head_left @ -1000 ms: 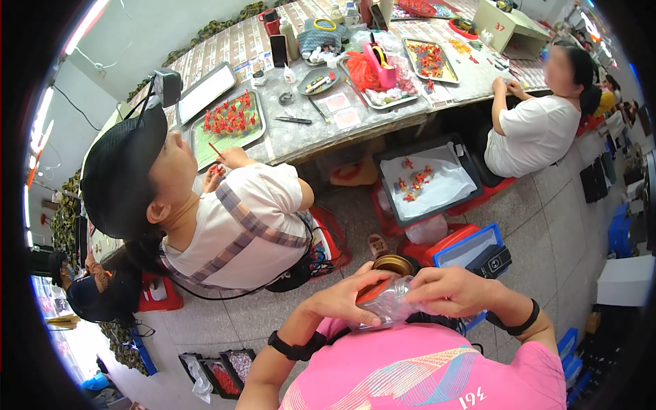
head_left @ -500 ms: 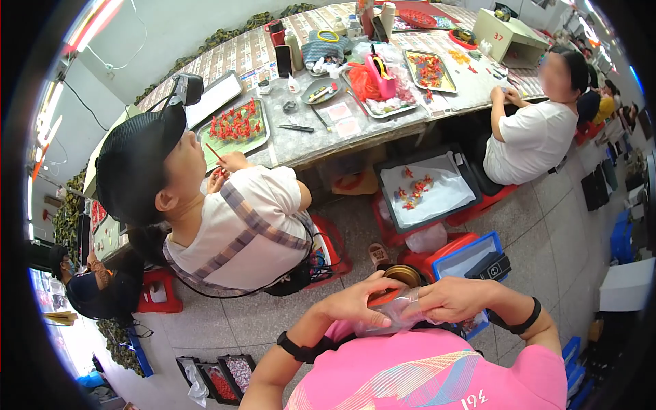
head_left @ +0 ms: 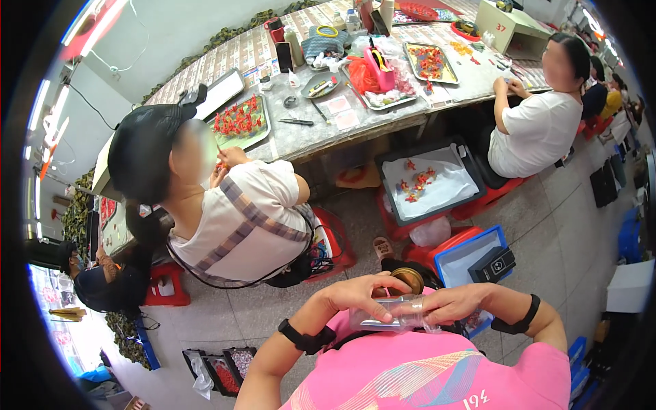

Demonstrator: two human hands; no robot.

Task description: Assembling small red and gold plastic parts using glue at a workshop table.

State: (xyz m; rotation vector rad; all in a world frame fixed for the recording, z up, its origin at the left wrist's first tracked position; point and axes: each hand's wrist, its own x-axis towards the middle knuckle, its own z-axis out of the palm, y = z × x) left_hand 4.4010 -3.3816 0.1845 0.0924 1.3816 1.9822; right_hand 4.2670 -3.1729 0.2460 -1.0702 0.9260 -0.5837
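Close against my pink shirt I hold a clear plastic packet (head_left: 372,320); whether it is a soft bag or a stiffer box I cannot make out. My left hand (head_left: 362,294) grips it from the left, thumb lying across its front and fingers curled over the top. On the other side my right hand (head_left: 451,305) has its fingers closed at the packet's right end, fingertips partly behind the clear film. Just beyond my hands sits a round brass-coloured thing (head_left: 408,279), like a tin or lid, partly covered by my left fingers.
Beyond my hands stand a blue-rimmed bin (head_left: 471,256) with a black box (head_left: 492,265) on it and a dark tray (head_left: 427,179) of red pieces. Two co-workers in white (head_left: 239,212) (head_left: 536,130) sit at the long table (head_left: 294,147). Small trays (head_left: 222,372) lie lower left.
The clear packet looks flatter and more stretched out between my hands. An orange-red patch beneath my left hand no longer shows. The left co-worker's head has shifted slightly to the right in view.
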